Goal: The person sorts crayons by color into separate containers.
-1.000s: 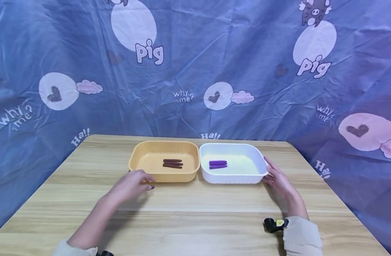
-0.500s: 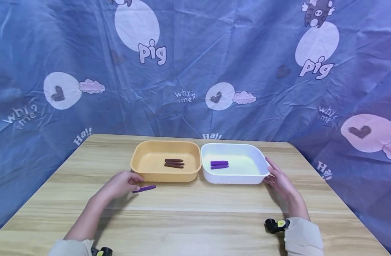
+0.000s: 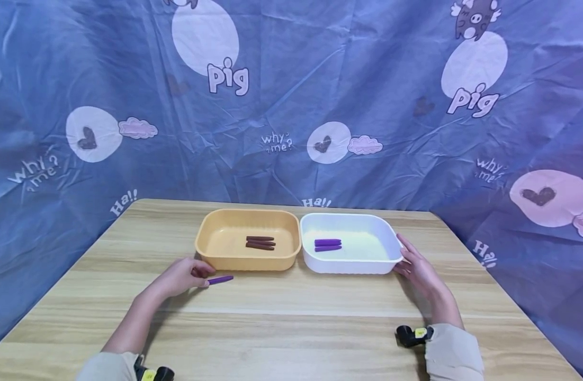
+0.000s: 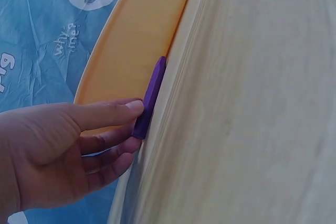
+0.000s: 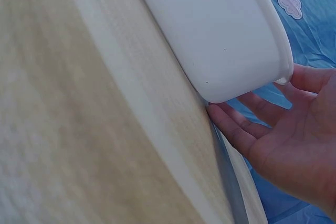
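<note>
My left hand [image 3: 184, 276] pinches a purple crayon [image 4: 150, 98] by one end between thumb and fingers. The crayon lies level just in front of the orange bin [image 3: 248, 263], close to its front left corner. On the right, my right hand [image 3: 420, 270] touches the outer right end of the white bin [image 3: 350, 266], its fingers spread and fairly straight against the wall and rim. Purple crayons [image 3: 328, 245] lie inside the white bin, and brown crayons [image 3: 260, 243] lie together inside the orange one.
Both bins stand side by side, touching, near the back of the wooden table [image 3: 291, 328]. Behind the table hangs a blue printed cloth [image 3: 272, 95]. A black wrist camera [image 3: 410, 335] sits at the right sleeve, another [image 3: 160, 373] at the left.
My left hand has drawn back left from the orange bin's front and now pinches the purple crayon's end, after a small shift right. The right hand stays at the white bin.
</note>
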`<state>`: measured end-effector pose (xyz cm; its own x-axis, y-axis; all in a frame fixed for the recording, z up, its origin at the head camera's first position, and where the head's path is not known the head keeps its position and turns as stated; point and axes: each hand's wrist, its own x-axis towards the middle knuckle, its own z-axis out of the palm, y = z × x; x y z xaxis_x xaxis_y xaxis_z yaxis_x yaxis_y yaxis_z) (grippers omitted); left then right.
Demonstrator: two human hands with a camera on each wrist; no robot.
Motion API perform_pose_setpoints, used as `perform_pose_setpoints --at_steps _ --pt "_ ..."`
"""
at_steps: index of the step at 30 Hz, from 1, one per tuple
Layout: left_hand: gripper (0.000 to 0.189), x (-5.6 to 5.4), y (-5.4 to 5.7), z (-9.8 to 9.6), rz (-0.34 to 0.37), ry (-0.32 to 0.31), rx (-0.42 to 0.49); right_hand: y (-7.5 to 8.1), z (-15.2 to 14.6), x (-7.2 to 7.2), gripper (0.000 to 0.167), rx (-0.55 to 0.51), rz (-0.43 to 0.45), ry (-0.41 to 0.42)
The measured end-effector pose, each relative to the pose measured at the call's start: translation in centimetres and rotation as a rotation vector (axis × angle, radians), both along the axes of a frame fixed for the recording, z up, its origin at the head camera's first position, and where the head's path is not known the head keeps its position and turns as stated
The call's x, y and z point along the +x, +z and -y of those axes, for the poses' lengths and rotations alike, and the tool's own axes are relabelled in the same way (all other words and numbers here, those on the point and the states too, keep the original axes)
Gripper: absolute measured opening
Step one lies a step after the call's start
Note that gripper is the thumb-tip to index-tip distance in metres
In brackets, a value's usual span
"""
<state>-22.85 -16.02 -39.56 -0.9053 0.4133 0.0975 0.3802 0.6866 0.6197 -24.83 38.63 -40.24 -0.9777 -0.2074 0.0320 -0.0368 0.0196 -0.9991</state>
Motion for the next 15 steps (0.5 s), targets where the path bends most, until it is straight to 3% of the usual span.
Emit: perform_pose_setpoints --at_steps 15 --pt "0.024 0.07 -0.39 0.11 0.004 -0.080 0.051 0.07 0.04 0.08 0.055 0.001 0.010 -0.006"
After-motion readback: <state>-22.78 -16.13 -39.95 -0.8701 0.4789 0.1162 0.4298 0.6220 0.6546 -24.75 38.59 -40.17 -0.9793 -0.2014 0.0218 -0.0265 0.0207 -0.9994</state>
